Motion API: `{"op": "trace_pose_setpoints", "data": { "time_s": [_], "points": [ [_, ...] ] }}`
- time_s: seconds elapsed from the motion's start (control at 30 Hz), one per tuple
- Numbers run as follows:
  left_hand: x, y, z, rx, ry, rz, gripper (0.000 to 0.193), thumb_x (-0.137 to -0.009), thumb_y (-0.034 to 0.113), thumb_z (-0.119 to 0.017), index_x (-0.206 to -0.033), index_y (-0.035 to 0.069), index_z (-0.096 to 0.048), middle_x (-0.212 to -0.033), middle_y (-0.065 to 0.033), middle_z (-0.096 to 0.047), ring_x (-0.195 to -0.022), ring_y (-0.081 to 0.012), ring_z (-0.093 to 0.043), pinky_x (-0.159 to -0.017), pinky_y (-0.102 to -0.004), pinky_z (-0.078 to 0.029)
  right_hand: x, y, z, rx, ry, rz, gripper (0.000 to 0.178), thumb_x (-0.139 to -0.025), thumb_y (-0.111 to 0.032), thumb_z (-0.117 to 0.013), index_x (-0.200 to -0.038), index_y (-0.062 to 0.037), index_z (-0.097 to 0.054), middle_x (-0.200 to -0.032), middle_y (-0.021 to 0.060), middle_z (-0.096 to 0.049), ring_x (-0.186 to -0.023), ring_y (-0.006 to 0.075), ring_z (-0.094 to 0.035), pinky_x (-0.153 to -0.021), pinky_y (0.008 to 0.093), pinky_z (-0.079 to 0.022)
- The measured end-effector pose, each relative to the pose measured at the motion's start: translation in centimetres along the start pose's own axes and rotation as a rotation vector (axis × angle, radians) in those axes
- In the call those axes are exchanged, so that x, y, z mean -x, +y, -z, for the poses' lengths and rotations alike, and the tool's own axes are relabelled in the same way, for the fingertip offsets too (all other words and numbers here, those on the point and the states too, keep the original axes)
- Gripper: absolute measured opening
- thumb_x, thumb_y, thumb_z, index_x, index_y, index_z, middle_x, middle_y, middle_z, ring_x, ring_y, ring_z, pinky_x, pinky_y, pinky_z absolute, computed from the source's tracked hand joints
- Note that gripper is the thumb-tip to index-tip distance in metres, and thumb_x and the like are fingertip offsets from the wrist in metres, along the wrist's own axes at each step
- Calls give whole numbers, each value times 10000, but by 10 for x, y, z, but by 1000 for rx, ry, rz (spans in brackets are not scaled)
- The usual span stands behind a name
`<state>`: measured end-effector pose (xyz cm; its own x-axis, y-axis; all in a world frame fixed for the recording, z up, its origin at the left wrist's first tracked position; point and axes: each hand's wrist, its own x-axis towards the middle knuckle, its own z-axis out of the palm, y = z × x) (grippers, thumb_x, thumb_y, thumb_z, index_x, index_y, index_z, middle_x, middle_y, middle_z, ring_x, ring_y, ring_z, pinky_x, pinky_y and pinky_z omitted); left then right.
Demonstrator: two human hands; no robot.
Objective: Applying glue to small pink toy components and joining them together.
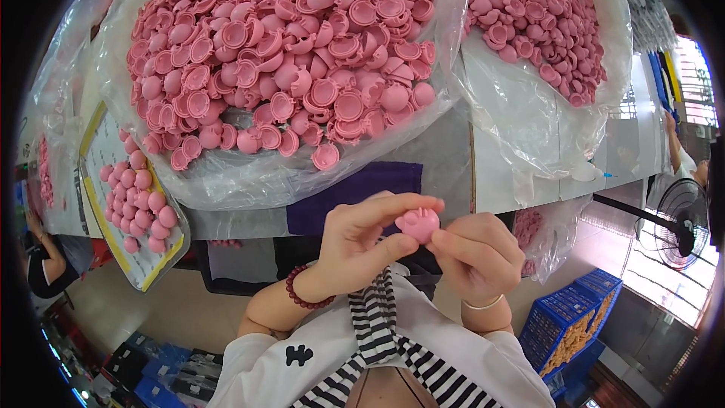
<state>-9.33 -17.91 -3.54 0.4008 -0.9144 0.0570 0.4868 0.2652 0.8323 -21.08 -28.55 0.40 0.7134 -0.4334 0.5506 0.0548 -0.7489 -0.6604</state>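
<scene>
Between my hands, above the table's near edge, is a small round pink plastic ball with little raised bumps on top. The thumb and fingers of my left hand close round its left side. From the right, the thumb and forefinger of my right hand pinch its lower edge. Just beyond my hands lies a dark purple cloth on the table. A large heap of pink half shells fills a clear plastic sheet past the cloth.
At the left, a yellow-edged tray holds several pink balls. A second pink heap lies at the far right. Blue crates and a black fan stand right. Other people's arms show at both sides.
</scene>
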Motion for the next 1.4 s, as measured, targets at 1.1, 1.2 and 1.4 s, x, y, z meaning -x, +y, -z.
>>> {"op": "trace_pose_setpoints", "data": {
  "time_s": [1.1,1.2,1.4],
  "points": [
    [16,15,25,327,-136,-65,358,-732,30,-623,-1056,-46,-491,-1026,-191,-548,-963,-244,-547,-846,-348,-433,36,84,69,109,842,-388,303,-845,-225,-529,-950,59,-538,-884,134,-603,-796,201,-573,-699,302,-476],
    [12,14,28,290,-149,-100,365,-703,-14,-600,-1052,-45,-499,-1037,-202,-546,-964,-249,-548,-843,-350,-434,40,53,35,-189,474,-357,404,-794,-327,-563,-937,47,-512,-845,176,-598,-762,236,-563,-664,323,-459],
    [10,16,26,240,-156,-110,378,-678,-31,-617,-1042,-48,-514,-1035,-206,-550,-963,-251,-550,-839,-350,-436,30,18,-17,-759,165,-378,334,-793,-256,-567,-919,46,-502,-831,186,-588,-756,252,-566,-645,320,-452]
  ]
}}
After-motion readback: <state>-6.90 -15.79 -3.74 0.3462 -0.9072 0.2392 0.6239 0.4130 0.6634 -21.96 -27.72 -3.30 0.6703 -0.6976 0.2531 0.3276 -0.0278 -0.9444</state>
